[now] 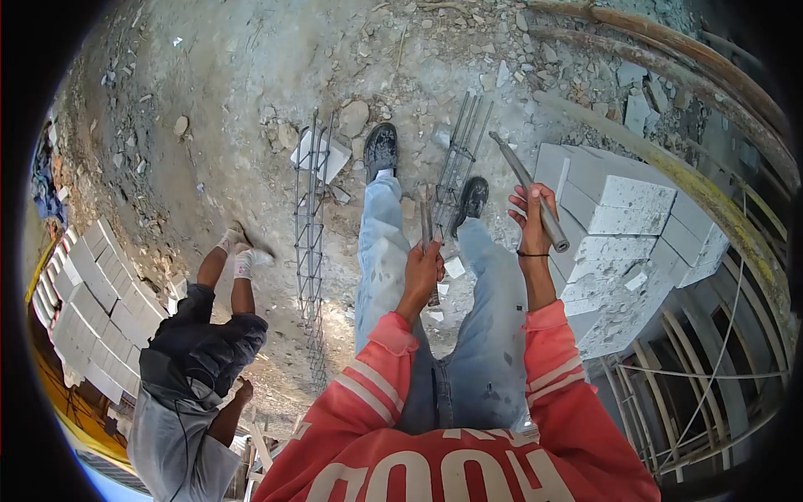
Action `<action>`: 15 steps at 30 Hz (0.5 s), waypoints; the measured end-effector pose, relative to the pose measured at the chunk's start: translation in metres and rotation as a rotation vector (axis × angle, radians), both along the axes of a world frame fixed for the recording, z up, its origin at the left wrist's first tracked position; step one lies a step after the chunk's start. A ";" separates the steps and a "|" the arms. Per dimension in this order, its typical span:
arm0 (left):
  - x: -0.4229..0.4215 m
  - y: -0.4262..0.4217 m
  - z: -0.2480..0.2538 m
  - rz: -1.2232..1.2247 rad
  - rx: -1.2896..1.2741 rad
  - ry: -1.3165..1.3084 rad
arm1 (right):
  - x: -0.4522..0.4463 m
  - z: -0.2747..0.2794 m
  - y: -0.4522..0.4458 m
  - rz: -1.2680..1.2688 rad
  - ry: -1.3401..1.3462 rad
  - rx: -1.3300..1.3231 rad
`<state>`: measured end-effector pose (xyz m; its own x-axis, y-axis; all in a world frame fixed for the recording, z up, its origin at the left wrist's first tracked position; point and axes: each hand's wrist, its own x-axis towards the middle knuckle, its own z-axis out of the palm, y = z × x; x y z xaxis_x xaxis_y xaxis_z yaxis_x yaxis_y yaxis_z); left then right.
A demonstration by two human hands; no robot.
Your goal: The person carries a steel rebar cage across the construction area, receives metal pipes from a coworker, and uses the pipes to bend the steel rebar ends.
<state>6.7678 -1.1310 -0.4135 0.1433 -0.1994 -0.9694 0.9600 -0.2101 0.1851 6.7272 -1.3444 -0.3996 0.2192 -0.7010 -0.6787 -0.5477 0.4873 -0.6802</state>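
Note:
My right hand (533, 219) grips a grey metal pipe (550, 226), its fingers curled at the side and its thumb along it. The pipe slants, with a narrowed end pointing away and an open round end toward me. In my left hand (424, 269) is a slim, worn hand tool (427, 216), held upright between closed fingers; its exact kind is hard to make out. Part of it shows below the fist. Just beyond it, between my shoes, a rebar cage (458, 155) lies on the ground. A longer rebar cage (309, 234) lies left of my legs.
Stacked pale blocks (615, 197) stand close on my right, beside wooden poles (669, 142). More blocks (96, 293) are piled at far left. Another person (196, 360) stands at left. Stones and a broken white slab (324, 156) lie on the dirt ground.

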 end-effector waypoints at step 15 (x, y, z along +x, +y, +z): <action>-0.030 0.011 -0.031 0.064 0.186 0.111 | 0.082 -0.082 -0.029 -0.027 0.009 0.013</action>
